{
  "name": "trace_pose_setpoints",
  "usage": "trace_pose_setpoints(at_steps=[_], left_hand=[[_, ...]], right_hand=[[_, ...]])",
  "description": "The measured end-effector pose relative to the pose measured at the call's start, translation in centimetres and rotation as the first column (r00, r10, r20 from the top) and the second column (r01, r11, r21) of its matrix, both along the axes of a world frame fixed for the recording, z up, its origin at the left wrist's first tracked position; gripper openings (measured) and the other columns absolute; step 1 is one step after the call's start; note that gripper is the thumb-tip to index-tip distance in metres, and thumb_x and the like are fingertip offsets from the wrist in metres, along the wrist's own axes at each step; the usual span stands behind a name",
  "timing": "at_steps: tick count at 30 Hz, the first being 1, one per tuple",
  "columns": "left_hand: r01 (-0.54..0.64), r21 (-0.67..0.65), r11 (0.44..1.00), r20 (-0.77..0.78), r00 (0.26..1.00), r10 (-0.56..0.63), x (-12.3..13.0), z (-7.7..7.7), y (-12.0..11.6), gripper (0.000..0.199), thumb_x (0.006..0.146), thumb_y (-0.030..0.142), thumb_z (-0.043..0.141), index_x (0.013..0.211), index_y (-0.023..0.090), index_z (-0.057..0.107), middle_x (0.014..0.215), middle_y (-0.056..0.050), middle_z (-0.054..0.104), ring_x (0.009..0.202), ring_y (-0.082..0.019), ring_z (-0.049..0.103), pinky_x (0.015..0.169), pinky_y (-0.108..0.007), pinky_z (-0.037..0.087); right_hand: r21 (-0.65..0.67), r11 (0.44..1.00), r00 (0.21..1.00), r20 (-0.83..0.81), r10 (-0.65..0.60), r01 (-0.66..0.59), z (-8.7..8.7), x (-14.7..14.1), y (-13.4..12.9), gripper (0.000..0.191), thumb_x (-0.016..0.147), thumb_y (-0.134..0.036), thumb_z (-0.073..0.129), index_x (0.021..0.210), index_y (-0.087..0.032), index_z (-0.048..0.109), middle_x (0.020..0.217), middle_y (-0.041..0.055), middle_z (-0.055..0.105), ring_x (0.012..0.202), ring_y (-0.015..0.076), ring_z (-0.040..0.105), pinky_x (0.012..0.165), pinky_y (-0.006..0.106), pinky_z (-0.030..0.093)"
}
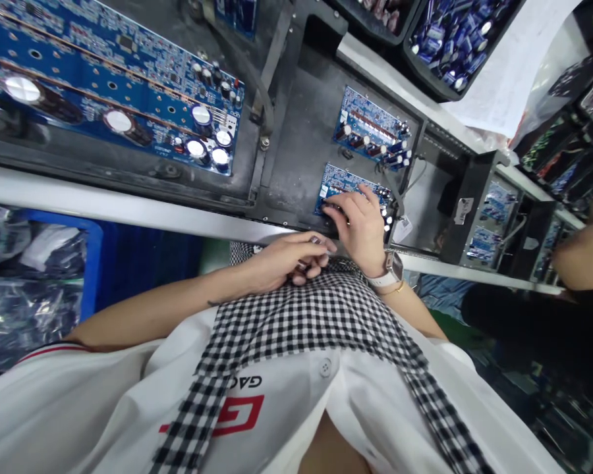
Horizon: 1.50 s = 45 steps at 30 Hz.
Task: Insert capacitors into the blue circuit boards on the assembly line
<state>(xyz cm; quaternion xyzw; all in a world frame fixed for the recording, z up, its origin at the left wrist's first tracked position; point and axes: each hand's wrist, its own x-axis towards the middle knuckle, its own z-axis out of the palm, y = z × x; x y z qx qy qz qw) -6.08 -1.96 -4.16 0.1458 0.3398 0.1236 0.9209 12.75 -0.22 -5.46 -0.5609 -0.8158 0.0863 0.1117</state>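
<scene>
My right hand (360, 227), with a watch (393, 268) on its wrist, reaches over the nearer blue circuit board (348, 179). Its thumb and fingers are closed at the board's lower left edge on a small dark part that looks like a capacitor, mostly hidden by the fingertips. Just in front of my apron, my left hand (289, 260) is curled around several small capacitors (302, 265), whose dark bodies and shiny ends show between the fingers. Farther back lies a second blue circuit board (373, 125), with a row of capacitors standing along its near side.
Both boards lie in a dark tray (296, 158). To the left, another tray carries a large blue board (128, 72). A black bin (454, 49) of blue capacitors stands at the back. More boards (497, 201) and another person's hand (586, 253) are on the right.
</scene>
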Motion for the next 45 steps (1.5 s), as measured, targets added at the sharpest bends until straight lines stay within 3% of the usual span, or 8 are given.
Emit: trace_pose_setpoints(at_steps=[7, 12, 21, 26, 29, 33, 39, 45], left_hand=[[0.128, 0.408, 0.904, -0.081, 0.991, -0.104, -1.4, 1.2, 0.5, 0.029, 0.095, 0.037, 0.049, 0.096, 0.015, 0.068, 0.060, 0.002, 0.043, 0.052, -0.008, 0.039, 0.047, -0.018, 0.027], [0.238, 0.719, 0.653, -0.223, 0.969, -0.108, -1.7, 1.5, 0.3, 0.021, 0.094, 0.024, 0.051, 0.096, 0.017, 0.071, 0.096, -0.003, 0.071, 0.087, -0.015, 0.062, 0.081, -0.023, 0.043], [0.422, 0.819, 0.389, -0.428, 0.901, -0.077, -1.2, 1.8, -0.5, 0.018, 0.096, 0.026, 0.051, 0.095, 0.020, 0.068, 0.098, -0.003, 0.072, 0.090, -0.019, 0.064, 0.082, -0.027, 0.042], [0.499, 0.850, 0.167, -0.522, 0.839, 0.154, -1.8, 2.5, 0.4, 0.024, 0.100, 0.034, 0.045, 0.096, 0.018, 0.062, 0.096, -0.005, 0.069, 0.084, -0.017, 0.063, 0.074, -0.026, 0.041], [0.635, 0.773, 0.020, -0.579, 0.691, 0.433, -1.7, 3.4, 2.1, 0.026, 0.100, 0.038, 0.045, 0.100, 0.018, 0.062, 0.097, -0.006, 0.066, 0.081, -0.017, 0.063, 0.065, -0.026, 0.040], [0.890, 0.455, 0.010, -0.679, 0.340, 0.651, -0.3, 4.3, 4.7, 0.030, 0.101, 0.038, 0.040, 0.104, 0.017, 0.060, 0.101, -0.011, 0.062, 0.090, -0.024, 0.062, 0.058, -0.027, 0.039], [0.991, 0.108, -0.084, -0.742, 0.136, 0.656, 2.0, 3.8, 6.1, 0.034, 0.096, 0.007, 0.024, 0.109, 0.010, 0.056, 0.104, -0.020, 0.058, 0.098, -0.030, 0.058, 0.059, -0.029, 0.043], [0.998, -0.055, -0.026, -0.811, -0.030, 0.584, 3.0, 3.0, 6.9, 0.031, 0.095, 0.002, 0.026, 0.107, 0.006, 0.055, 0.108, -0.022, 0.057, 0.102, -0.030, 0.056, 0.068, -0.028, 0.043]], right_hand=[[0.042, 0.999, 1.000, 0.012, -0.029, 0.029, 0.3, -0.7, -0.1, 0.021, 0.099, -0.034, 0.047, 0.099, -0.022, 0.064, 0.091, 0.0021, 0.071, 0.085, 0.0167, 0.064, 0.111, 0.042, 0.040], [0.052, 0.999, 1.000, 0.011, -0.010, 0.009, 0.7, -0.7, 0.2, 0.022, 0.099, -0.034, 0.048, 0.097, -0.020, 0.065, 0.087, 0.0028, 0.072, 0.081, 0.0173, 0.064, 0.108, 0.039, 0.043], [0.084, 0.995, 0.998, 0.019, -0.060, 0.058, 0.3, -1.1, -0.2, 0.026, 0.099, -0.036, 0.046, 0.097, -0.018, 0.066, 0.088, 0.0070, 0.070, 0.084, 0.0202, 0.063, 0.089, 0.036, 0.050], [0.104, 0.994, 0.999, 0.028, -0.044, 0.041, 0.2, -1.3, -0.3, 0.024, 0.098, -0.034, 0.048, 0.094, -0.018, 0.065, 0.082, 0.0058, 0.068, 0.081, 0.0191, 0.061, 0.092, 0.034, 0.050], [0.142, 0.989, 0.999, 0.037, -0.040, 0.034, -0.1, -1.4, -0.3, 0.023, 0.098, -0.031, 0.048, 0.093, -0.016, 0.064, 0.080, 0.0053, 0.066, 0.080, 0.0184, 0.059, 0.099, 0.033, 0.047], [0.186, 0.980, 0.994, 0.091, 0.054, -0.070, -0.7, -1.1, -0.3, 0.024, 0.099, -0.029, 0.045, 0.089, -0.017, 0.063, 0.076, 0.0034, 0.061, 0.076, 0.0176, 0.055, 0.109, 0.036, 0.040], [0.210, 0.961, 0.983, 0.090, 0.162, -0.178, -0.7, 0.1, 0.2, 0.024, 0.099, -0.027, 0.044, 0.083, -0.019, 0.060, 0.075, 0.0023, 0.059, 0.078, 0.0177, 0.053, 0.110, 0.038, 0.038], [0.148, 0.878, 0.887, 0.163, 0.433, -0.455, -0.2, 0.2, 1.5, 0.020, 0.097, -0.016, 0.043, 0.088, -0.018, 0.061, 0.082, 0.0040, 0.062, 0.083, 0.0189, 0.055, 0.109, 0.041, 0.037]])
